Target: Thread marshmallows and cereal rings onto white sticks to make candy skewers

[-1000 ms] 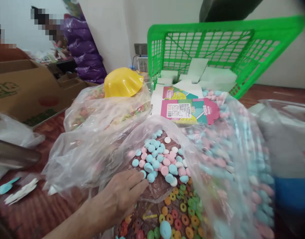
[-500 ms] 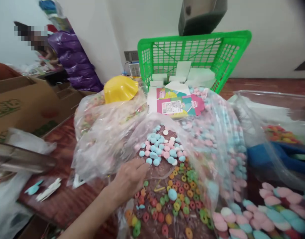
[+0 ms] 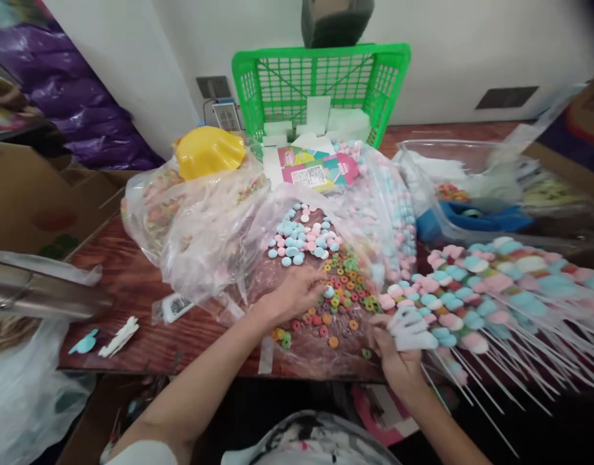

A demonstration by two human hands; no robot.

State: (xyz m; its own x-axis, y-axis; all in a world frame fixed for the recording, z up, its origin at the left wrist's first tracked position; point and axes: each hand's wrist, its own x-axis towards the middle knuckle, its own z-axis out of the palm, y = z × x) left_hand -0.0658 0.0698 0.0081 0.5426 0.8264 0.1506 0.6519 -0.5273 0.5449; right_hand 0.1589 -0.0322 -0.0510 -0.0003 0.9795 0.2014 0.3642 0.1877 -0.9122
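Note:
My left hand [image 3: 300, 292] is over a clear plastic sheet [image 3: 265, 278], its fingers curled together at the edge of the colourful cereal rings [image 3: 351, 281]. A lone blue candy [image 3: 329, 292] lies right by its fingertips. What the fingers pinch, if anything, is hidden. Just beyond is a heap of pale blue, pink and white button-shaped candies [image 3: 297, 242]. At the right edge of the sheet, my right hand [image 3: 398, 365] is closed around a bunch of white plastic pieces [image 3: 409, 330]. Beside it lie many pink and blue marshmallow skewers [image 3: 476, 284] with white sticks pointing toward me.
Behind stands a green basket [image 3: 320, 51] with a printed packet [image 3: 320, 171] before it. A yellow bowl [image 3: 209, 154] rests on filled bags. At right is a clear bin [image 3: 476, 145]; at left, a metal flask [image 3: 39, 290], white pieces [image 3: 119, 337] and a cardboard box [image 3: 35, 200].
My view has shifted right and drawn back. My right hand with the white pieces has come into view. The left hand has moved from the button candies toward the cereal rings.

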